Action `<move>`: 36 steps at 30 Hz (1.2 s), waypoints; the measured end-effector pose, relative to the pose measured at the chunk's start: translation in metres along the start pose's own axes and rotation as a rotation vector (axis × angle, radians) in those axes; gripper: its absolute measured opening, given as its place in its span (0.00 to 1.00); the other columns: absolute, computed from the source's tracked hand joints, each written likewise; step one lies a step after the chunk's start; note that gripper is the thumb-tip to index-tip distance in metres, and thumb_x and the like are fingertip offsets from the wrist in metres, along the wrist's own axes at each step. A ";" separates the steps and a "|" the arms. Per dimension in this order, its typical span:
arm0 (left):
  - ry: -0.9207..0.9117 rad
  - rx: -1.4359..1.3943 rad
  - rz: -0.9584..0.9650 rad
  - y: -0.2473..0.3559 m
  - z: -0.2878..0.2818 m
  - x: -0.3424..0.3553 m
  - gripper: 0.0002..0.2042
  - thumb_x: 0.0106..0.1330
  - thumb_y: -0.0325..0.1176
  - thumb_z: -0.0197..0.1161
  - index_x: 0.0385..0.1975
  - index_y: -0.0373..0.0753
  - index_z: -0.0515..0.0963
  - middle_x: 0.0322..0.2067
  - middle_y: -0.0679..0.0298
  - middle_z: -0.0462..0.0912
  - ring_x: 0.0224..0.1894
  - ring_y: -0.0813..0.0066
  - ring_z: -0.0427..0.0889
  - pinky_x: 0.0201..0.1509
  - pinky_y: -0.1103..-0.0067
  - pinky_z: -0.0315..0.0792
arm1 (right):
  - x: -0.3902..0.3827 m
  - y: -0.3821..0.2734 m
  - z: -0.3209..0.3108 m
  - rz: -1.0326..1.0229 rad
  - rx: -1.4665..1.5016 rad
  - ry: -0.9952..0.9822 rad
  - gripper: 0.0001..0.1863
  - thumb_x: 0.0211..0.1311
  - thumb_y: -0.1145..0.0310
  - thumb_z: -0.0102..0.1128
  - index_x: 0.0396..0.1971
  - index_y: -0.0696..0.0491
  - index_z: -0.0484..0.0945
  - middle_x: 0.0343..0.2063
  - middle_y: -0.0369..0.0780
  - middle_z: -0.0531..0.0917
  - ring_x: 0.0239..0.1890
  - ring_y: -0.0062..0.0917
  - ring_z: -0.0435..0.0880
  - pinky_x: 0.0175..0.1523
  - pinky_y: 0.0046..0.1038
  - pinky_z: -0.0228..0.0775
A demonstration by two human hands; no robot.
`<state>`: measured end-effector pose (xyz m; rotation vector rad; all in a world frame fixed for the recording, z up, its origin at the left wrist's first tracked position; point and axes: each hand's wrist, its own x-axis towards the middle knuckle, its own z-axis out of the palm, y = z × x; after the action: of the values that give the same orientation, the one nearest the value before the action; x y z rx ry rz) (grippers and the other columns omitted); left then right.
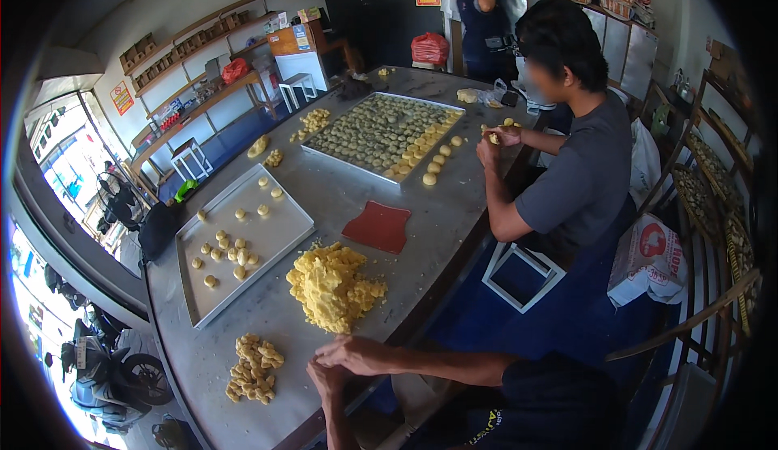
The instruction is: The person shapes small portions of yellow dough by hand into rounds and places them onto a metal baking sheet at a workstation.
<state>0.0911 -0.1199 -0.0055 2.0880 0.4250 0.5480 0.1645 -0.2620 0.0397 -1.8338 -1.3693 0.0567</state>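
Observation:
My left hand (327, 379) and my right hand (356, 354) meet at the near edge of the metal table, fingers closed together. The right hand lies over the left, and whatever is between them is hidden. Just beyond them rises a large crumbly heap of yellow dough (332, 286). Left of my hands sits a smaller pile of brownish-yellow lumps (254, 370). Farther left, a shallow metal tray (275, 225) carries scattered round dough balls (241, 257). Beside the dough heap lies a flat dark-red sheet (377, 226).
A bigger tray (348, 169) farther off is packed with greenish and yellow balls. Along its right side, several dough balls (435, 169) line the table. At the right edge, a seated co-worker (579, 154) handles dough near a white stool (523, 276). Racks (705, 166) stand far right.

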 end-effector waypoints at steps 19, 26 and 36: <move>-0.074 0.110 -0.199 0.030 0.003 -0.016 0.16 0.56 0.36 0.69 0.41 0.37 0.76 0.36 0.42 0.83 0.43 0.39 0.81 0.45 0.57 0.77 | 0.004 -0.011 0.001 0.158 0.004 0.141 0.10 0.55 0.78 0.65 0.38 0.59 0.86 0.36 0.47 0.86 0.39 0.40 0.87 0.46 0.31 0.78; -0.186 -0.178 -0.040 0.028 -0.017 -0.012 0.19 0.59 0.36 0.69 0.47 0.33 0.77 0.40 0.45 0.84 0.46 0.46 0.83 0.47 0.65 0.76 | 0.005 0.023 -0.007 0.460 0.724 0.186 0.19 0.56 0.83 0.67 0.49 0.67 0.79 0.39 0.42 0.85 0.38 0.23 0.85 0.41 0.24 0.84; -0.207 -0.135 -0.035 0.031 -0.014 -0.014 0.17 0.60 0.33 0.67 0.47 0.31 0.78 0.38 0.49 0.85 0.43 0.50 0.84 0.46 0.65 0.76 | 0.009 0.025 -0.009 0.443 0.518 0.024 0.21 0.52 0.82 0.69 0.48 0.67 0.79 0.47 0.45 0.80 0.43 0.25 0.84 0.48 0.25 0.79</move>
<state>0.0745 -0.1339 0.0238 1.9793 0.2959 0.3266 0.1920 -0.2619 0.0339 -1.6409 -0.8061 0.5640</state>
